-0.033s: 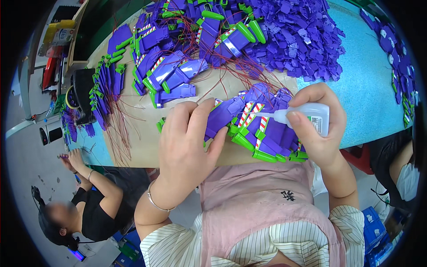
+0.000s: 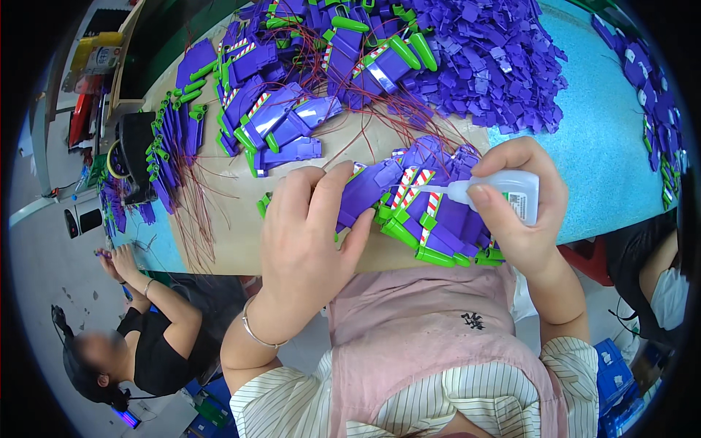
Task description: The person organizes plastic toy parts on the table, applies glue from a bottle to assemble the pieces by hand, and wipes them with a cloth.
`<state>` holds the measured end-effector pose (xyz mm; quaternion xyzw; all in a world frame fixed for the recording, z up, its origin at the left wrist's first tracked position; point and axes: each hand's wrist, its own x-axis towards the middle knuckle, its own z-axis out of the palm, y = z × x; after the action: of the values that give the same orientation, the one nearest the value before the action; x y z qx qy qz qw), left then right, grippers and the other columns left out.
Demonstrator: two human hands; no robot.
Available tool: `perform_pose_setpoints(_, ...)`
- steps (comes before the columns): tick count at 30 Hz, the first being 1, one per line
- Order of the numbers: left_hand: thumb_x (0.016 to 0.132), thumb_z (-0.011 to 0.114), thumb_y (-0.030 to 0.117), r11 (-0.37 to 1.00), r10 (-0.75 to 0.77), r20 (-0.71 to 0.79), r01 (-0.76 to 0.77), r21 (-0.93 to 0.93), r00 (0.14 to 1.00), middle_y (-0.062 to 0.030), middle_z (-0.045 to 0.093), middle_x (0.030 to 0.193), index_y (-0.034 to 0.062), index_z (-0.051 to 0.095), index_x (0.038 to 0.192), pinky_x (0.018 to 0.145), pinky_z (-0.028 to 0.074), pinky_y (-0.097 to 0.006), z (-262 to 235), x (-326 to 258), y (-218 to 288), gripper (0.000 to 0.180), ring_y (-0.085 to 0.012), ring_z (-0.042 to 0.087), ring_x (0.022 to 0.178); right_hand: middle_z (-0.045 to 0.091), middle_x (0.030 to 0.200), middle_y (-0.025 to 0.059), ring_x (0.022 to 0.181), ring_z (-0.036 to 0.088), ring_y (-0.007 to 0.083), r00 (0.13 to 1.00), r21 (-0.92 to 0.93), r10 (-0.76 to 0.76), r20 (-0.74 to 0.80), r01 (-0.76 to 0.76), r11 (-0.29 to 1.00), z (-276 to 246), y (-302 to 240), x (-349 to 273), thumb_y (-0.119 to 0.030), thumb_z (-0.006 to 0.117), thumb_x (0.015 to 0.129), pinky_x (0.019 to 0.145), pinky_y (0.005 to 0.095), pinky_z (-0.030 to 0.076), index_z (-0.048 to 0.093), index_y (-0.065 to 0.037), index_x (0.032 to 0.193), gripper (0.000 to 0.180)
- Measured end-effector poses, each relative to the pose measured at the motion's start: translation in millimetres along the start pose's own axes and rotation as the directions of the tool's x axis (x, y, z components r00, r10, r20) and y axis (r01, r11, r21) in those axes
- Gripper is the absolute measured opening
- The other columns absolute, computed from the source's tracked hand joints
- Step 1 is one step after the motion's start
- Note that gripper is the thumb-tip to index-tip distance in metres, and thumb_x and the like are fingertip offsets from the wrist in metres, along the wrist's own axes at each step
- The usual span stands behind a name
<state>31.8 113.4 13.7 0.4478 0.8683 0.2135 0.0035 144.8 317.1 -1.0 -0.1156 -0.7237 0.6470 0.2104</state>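
My left hand [image 2: 307, 233] is closed around a purple plastic wing-shaped part [image 2: 367, 186], its thumb along the near edge. Between the fingers and thumb of my right hand [image 2: 522, 204] is a small translucent squeeze bottle [image 2: 515, 191], tilted sideways. Its thin nozzle points left, with the tip close to the part's right end; I cannot tell whether they touch. Beneath the nozzle lies a fanned stack of purple wing pieces [image 2: 456, 237] with green ends and red-and-white striped strips.
Beyond my hands are a large heap of small purple pieces [image 2: 496, 66] and more purple-green wings [image 2: 281, 120] tangled with thin red wires [image 2: 201, 219]. A black object [image 2: 137, 160] stands at the left. Another person [image 2: 164, 328] sits at the table's left end.
The squeeze bottle has shifted very slightly left in my right hand. My left hand and the part it holds stay still.
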Motion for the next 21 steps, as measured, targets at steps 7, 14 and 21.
perform_pose_setpoints(7, 0.069, 0.078, 0.009, 1.0, -0.001, -0.004, 0.001, -0.009, 1.0, -0.0108, 0.052, 0.096, 0.0038, 0.06, 0.116, 0.069, 0.045, -0.037, 0.4, -1.4, -0.6, 0.05, -0.0272, 0.054, 0.082, 0.064, 0.083, 0.0044, 0.073, 0.059, 0.0075, 0.999, -0.043, -0.012, -0.035, 0.011, 0.999, -2.9, 0.6, -1.2, -0.003, 0.075, 0.08, 0.063, 0.0212, 0.046, 0.061, 0.0, 0.093, 0.02)
perform_pose_setpoints(14, 0.068, 0.076, 0.006, 0.984, 0.119, -0.074, -0.108, 0.143, 0.99, -0.0098, 0.053, 0.096, 0.003, 0.062, 0.117, 0.071, 0.044, -0.038, -2.4, -1.8, 6.7, 0.051, -0.0262, 0.052, 0.082, 0.063, 0.087, 0.0053, 0.075, 0.058, 0.0069, 0.997, 0.026, -0.068, -0.039, 0.069, 0.997, -1.4, -1.2, -0.4, -0.002, 0.074, 0.08, 0.064, 0.0199, 0.045, 0.059, 0.001, 0.097, 0.023)
perform_pose_setpoints(21, 0.068, 0.075, 0.005, 0.98, 0.131, -0.086, -0.116, 0.162, 0.988, -0.0097, 0.053, 0.097, 0.0027, 0.063, 0.118, 0.072, 0.044, -0.038, -3.8, -0.8, 7.6, 0.051, -0.026, 0.052, 0.082, 0.063, 0.088, 0.0048, 0.075, 0.058, 0.0072, 0.995, 0.009, -0.093, -0.03, 0.093, 0.996, 1.0, 0.7, 3.3, -0.001, 0.074, 0.08, 0.064, 0.0204, 0.046, 0.058, 0.001, 0.097, 0.023)
